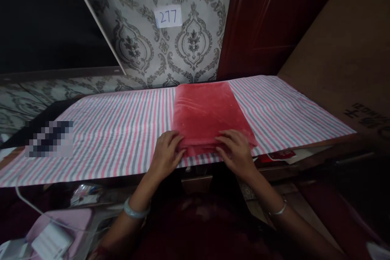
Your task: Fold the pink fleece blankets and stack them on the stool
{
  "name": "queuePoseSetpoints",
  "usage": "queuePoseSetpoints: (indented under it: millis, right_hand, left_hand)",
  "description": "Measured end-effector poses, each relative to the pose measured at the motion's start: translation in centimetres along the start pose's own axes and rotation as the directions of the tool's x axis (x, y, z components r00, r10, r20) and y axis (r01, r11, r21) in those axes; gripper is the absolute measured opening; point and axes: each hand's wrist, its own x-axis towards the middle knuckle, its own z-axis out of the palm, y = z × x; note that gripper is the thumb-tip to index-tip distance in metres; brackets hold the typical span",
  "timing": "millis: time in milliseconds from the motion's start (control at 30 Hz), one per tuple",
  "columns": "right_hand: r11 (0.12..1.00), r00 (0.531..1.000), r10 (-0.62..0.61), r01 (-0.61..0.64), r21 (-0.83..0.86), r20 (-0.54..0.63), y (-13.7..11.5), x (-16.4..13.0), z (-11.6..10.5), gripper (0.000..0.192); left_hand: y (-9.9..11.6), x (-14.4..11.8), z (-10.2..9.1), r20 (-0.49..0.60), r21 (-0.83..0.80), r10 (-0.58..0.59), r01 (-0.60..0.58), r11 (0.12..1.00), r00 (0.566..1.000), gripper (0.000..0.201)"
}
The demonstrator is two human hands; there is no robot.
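A folded red plush cloth point(209, 107) lies flat on a striped tablecloth point(128, 122), with its layered edge toward me. At the left corner of that near edge, my left hand point(166, 152) grips the layers between thumb and fingers. My right hand point(237, 152) pinches the same edge farther right, its fingers on top and its thumb lower down. Some of the fingertips are hard to make out against the cloth.
A dark screen point(51, 20) stands at the back left. On the patterned wall hangs a paper marked 277 point(168, 16). A large cardboard box point(344, 57) borders the right side. A white cable point(29, 200) runs below the table's left front edge.
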Motion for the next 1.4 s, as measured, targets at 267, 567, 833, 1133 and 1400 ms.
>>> queuePoseSetpoints:
  millis: [267,567,833,1133,1400]
  right_hand:
    - [0.979,0.986,-0.150,0.159,-0.124,0.079,0.1,0.4,1.6,0.014]
    - [0.963,0.994,-0.078,0.094,-0.252,0.075,1.8,-0.4,0.9,0.035]
    - [0.945,0.989,-0.080,0.116,-0.307,0.126,2.6,-0.3,0.6,0.026]
    - [0.949,0.986,-0.167,0.163,-0.271,0.009,3.0,-1.4,1.2,0.024]
    - [0.973,0.987,-0.161,0.160,-0.167,0.006,3.4,-2.5,1.0,0.022]
  left_hand:
    - [-0.7,0.6,-0.1,0.017,0.103,0.181,-0.181,0.978,0.983,0.021]
    - [-1.1,0.9,0.7,0.031,0.110,0.129,-0.132,0.985,0.991,0.019]
    - [-1.6,0.8,1.2,0.063,0.171,0.171,-0.179,0.969,0.983,0.027]
    - [-1.6,-0.1,1.4,-0.078,0.198,0.235,-0.216,0.956,0.969,0.025]
    - [-1.2,-0.6,0.6,-0.053,0.030,0.153,-0.152,0.988,0.987,0.023]
